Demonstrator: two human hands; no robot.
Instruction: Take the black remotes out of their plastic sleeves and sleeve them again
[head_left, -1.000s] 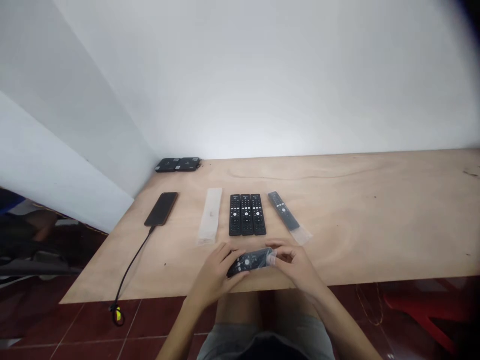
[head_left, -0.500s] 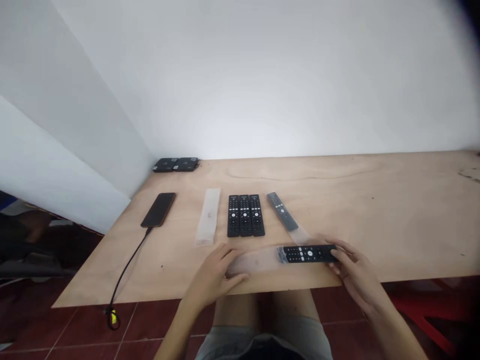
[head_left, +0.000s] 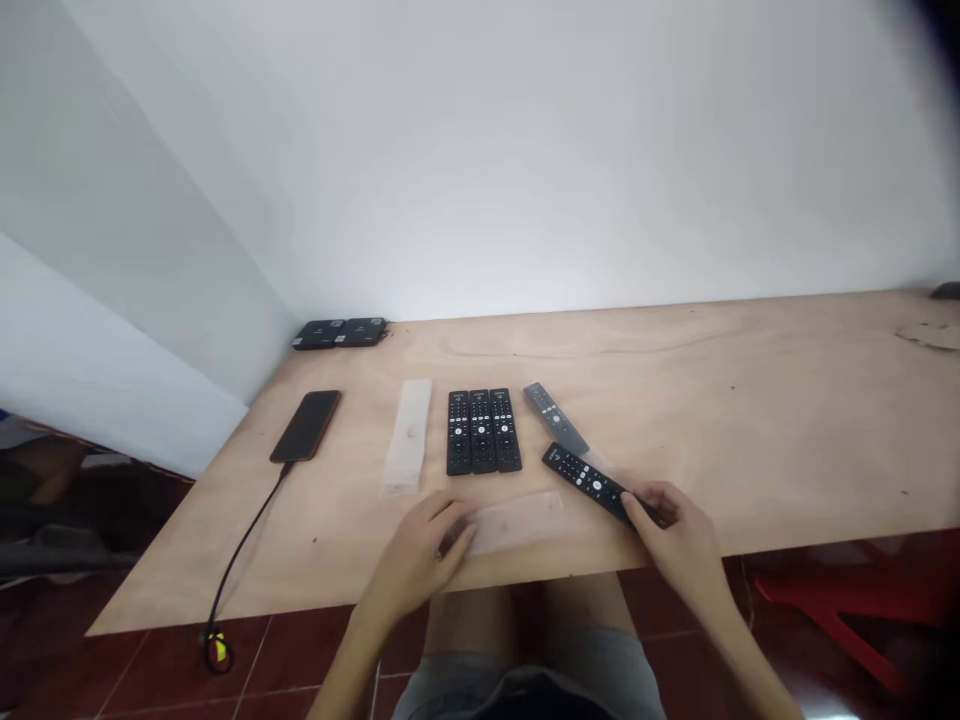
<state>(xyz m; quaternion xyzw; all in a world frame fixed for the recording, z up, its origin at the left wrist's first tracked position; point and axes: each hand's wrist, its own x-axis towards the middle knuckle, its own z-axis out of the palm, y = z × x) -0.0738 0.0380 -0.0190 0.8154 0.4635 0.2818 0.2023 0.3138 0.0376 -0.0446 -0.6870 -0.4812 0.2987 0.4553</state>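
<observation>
My right hand [head_left: 666, 522] grips the lower end of a black remote control [head_left: 585, 480], which points up and to the left over the table. A flat, clear plastic sleeve [head_left: 517, 522] extends from the fingers of my left hand [head_left: 429, 548], which are closed on its left end. Three black remote controls [head_left: 481, 430] lie side by side beyond my hands. To their right is another remote control [head_left: 556, 418] in a clear sleeve, lying at a slant. Left of the row, a second flat plastic sleeve [head_left: 408, 436] rests on the wood.
A phone [head_left: 306, 426] with a black cable [head_left: 244, 550] lies on the left of the wooden table [head_left: 787, 420]; the cable hangs past the front edge. Two black boxes [head_left: 339, 333] sit at the back left corner. A red stool [head_left: 832, 610] stands below at right.
The remote control has come out of the plastic sleeve and turned from level to slanted in my right hand. My left hand keeps the sleeve. The view has shifted slightly.
</observation>
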